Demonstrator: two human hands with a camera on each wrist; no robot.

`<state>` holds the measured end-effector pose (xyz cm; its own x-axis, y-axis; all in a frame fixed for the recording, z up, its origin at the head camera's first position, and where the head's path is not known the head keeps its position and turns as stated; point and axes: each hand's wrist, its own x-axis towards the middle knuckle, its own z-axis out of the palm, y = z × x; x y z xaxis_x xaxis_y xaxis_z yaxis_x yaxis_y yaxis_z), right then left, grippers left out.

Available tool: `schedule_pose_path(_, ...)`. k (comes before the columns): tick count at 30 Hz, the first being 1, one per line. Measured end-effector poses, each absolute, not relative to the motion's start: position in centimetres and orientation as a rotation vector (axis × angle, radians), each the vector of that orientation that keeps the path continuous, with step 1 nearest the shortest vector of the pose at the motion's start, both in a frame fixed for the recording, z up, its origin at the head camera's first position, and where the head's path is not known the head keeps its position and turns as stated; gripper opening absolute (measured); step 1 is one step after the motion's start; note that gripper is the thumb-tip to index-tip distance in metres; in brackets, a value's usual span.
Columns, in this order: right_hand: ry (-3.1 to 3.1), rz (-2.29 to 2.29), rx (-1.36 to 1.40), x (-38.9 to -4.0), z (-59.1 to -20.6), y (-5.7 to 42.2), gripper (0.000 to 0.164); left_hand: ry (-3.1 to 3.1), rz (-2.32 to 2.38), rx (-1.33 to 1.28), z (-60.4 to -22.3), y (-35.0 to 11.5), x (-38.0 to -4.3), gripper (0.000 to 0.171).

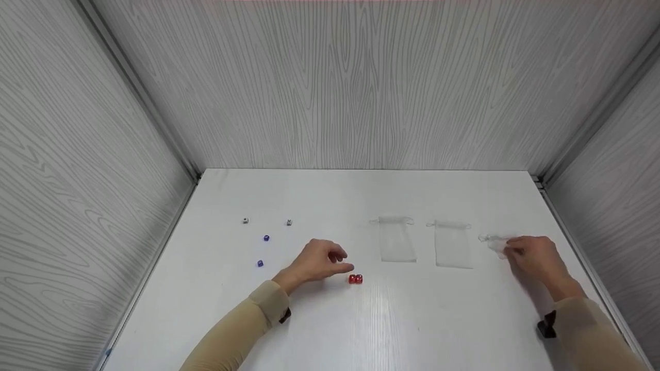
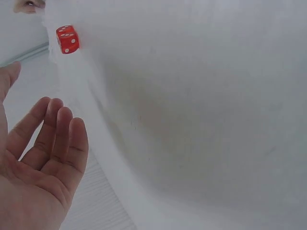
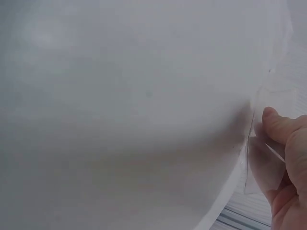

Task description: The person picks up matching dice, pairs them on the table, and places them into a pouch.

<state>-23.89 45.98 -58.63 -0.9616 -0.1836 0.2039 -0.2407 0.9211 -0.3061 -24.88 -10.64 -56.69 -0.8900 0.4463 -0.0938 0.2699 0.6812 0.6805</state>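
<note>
Two red dice (image 1: 356,279) sit side by side on the white table, just in front of my left hand (image 1: 320,260). That hand hovers over the table with thumb apart from loosely bent fingers, holding nothing; the left wrist view shows its bare palm near a red die (image 2: 67,40). At the far right my right hand (image 1: 538,257) pinches a small sheer drawstring bag (image 1: 498,244) between thumb and fingers. The bag's thin fabric (image 3: 266,163) shows against the fingers in the right wrist view. Its drawstring end points left.
Two more sheer bags lie flat, one mid-table (image 1: 397,239) and one to its right (image 1: 453,245). On the left are two white dice (image 1: 289,222) and two blue dice (image 1: 266,238). Grey wood-grain panels (image 1: 330,87) enclose the table's back and sides.
</note>
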Motion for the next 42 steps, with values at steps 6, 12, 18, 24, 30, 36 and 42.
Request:
schedule_pose_path(6,-2.826,0.540,0.269,-24.0,-57.4,44.9,0.019,2.648,1.044,0.610,-56.5,-10.0,-25.3,0.042)
schedule_pose_path(12,-2.622,0.459,0.350,-24.2,-56.3,43.3,0.017,2.678,1.052,0.671,-56.0,-8.4,-25.8,0.041)
schedule_pose_path(18,-2.420,0.391,0.432,-24.4,-55.5,41.2,0.020,2.662,1.121,0.656,-55.8,-6.6,-26.5,0.044)
schedule_pose_path(24,-2.264,0.363,0.569,-24.4,-54.4,38.2,0.027,2.632,1.187,0.665,-55.5,-4.3,-27.5,0.049)
schedule_pose_path(30,-2.170,0.368,0.701,-24.5,-53.5,35.0,0.028,2.578,1.287,0.662,-54.7,-2.1,-28.2,0.048)
schedule_pose_path(36,-2.109,0.364,0.807,-24.4,-53.1,32.1,0.027,2.524,1.392,0.630,-54.1,-0.4,-28.8,0.049)
schedule_pose_path(42,-2.019,0.384,0.896,-24.3,-53.0,29.6,0.034,2.342,1.588,0.571,-53.9,1.2,-29.0,0.044)
